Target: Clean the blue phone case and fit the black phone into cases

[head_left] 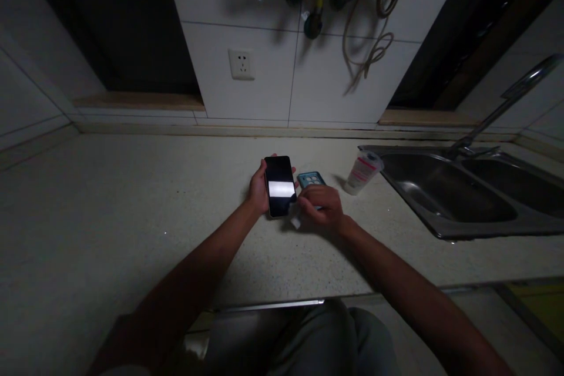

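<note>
My left hand [258, 191] is wrapped round a black smartphone [280, 207], its screen facing up with a bright white reflection across the middle. At the phone's lower right corner, my right hand [324, 205] pinches a crumpled white wipe [295, 220], which looks like thin tissue and hangs below the fingers. Partly hidden behind that hand, a teal phone case [311, 177] with round camera openings lies on the counter. A clear plastic cup [363, 173] with pink print stands to the right of the case.
A double steel sink [445, 188] with a tall faucet [506, 106] is set into the pale speckled counter [132, 211] on the right. The tiled wall behind carries a power socket [241, 64], pipe valves and a hanging cable [374, 53].
</note>
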`<control>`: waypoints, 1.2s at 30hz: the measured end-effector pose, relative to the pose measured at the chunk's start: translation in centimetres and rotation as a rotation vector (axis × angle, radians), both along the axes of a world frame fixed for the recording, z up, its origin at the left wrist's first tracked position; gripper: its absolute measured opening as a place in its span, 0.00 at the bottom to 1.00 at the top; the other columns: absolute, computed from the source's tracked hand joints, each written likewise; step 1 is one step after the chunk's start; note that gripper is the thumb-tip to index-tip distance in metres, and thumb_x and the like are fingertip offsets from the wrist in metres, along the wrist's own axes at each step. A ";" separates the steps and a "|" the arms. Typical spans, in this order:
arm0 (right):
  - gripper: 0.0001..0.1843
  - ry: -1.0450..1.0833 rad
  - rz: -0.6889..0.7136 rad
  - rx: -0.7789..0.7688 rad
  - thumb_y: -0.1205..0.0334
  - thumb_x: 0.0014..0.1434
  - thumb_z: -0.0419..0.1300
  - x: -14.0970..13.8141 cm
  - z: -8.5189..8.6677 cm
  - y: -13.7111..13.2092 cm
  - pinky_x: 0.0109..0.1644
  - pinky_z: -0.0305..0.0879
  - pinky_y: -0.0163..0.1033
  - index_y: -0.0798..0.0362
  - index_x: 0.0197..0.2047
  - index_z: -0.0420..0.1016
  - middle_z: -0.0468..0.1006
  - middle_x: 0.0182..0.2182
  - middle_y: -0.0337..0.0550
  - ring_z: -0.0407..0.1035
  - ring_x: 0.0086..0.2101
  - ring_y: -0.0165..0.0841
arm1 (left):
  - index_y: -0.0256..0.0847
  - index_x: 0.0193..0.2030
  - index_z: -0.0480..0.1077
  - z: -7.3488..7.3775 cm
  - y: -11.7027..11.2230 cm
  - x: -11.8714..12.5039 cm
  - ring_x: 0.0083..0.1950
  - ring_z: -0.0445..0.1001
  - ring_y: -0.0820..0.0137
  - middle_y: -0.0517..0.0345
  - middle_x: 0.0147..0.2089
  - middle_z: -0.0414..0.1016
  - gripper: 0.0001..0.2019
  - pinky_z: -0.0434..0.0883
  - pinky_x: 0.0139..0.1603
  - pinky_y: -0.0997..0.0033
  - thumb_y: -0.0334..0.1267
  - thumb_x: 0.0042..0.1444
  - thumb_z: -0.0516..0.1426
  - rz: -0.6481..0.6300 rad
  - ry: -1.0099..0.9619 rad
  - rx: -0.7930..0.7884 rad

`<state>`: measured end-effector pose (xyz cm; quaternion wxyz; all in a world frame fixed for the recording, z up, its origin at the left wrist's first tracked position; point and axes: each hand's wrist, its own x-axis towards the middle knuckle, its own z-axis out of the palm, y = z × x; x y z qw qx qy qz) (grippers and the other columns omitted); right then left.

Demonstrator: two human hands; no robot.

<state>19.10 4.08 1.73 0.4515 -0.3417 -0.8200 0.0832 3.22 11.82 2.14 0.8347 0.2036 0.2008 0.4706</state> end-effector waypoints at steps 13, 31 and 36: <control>0.13 -0.370 -0.004 0.204 0.63 0.66 0.58 -0.8 -1.2 1.3 0.59 0.71 0.51 0.51 0.52 0.78 0.80 0.53 0.49 0.72 0.56 0.40 | 0.46 0.66 0.66 -1.1 -0.7 1.4 0.39 0.80 0.63 0.49 0.44 0.80 0.24 0.77 0.44 0.61 0.49 0.66 0.52 -0.090 -0.013 -0.020; 0.12 -0.364 -0.299 0.152 0.67 0.64 0.58 0.7 -1.0 1.8 0.55 0.71 0.55 0.52 0.48 0.81 0.81 0.50 0.52 0.74 0.51 0.46 | 0.44 0.64 0.68 -0.9 -0.9 1.4 0.40 0.80 0.62 0.50 0.42 0.81 0.21 0.75 0.46 0.58 0.46 0.67 0.49 -0.019 0.025 -0.064; 0.12 -0.381 -0.209 0.165 0.66 0.65 0.57 0.3 -0.6 1.3 0.55 0.72 0.52 0.52 0.45 0.82 0.82 0.50 0.51 0.74 0.51 0.43 | 0.43 0.64 0.68 -1.0 -1.2 1.4 0.36 0.80 0.64 0.51 0.41 0.81 0.23 0.76 0.43 0.61 0.44 0.65 0.52 -0.039 0.050 -0.076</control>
